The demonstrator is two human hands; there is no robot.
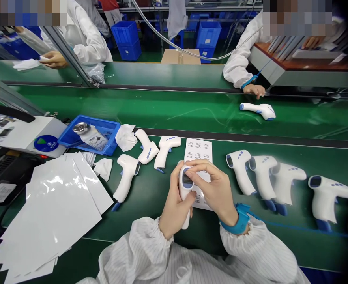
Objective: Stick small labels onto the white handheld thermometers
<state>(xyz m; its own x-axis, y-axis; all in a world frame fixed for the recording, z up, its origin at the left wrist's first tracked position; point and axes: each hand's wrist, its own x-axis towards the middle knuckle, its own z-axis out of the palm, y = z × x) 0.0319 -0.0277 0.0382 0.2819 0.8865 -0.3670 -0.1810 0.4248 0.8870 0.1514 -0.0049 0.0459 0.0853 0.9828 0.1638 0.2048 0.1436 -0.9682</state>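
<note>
A white infrared thermometer [184, 194] with a dark display is held upright in front of me. My left hand [175, 207] is wrapped round its body, thumb on the front. My right hand [217, 191], with a blue strap at the wrist, closes its fingers on the thermometer's head, the thumb beside the display. Whether a small piece sits under those fingertips is hidden. Behind the hands lies a white sheet of printed labels [198, 148]. Several similar thermometers rest on the bench, including one at the left [126, 177] and one at the right [240, 169].
Left of me are fanned glossy white sheets [58, 205], crumpled wipes [126, 137] and a blue tray [111, 132] holding a bottle [94, 138]. Beyond runs a green conveyor [162, 108] carrying one thermometer [258, 110]. Across it, a co-worker's hand [253, 90] rests near the belt.
</note>
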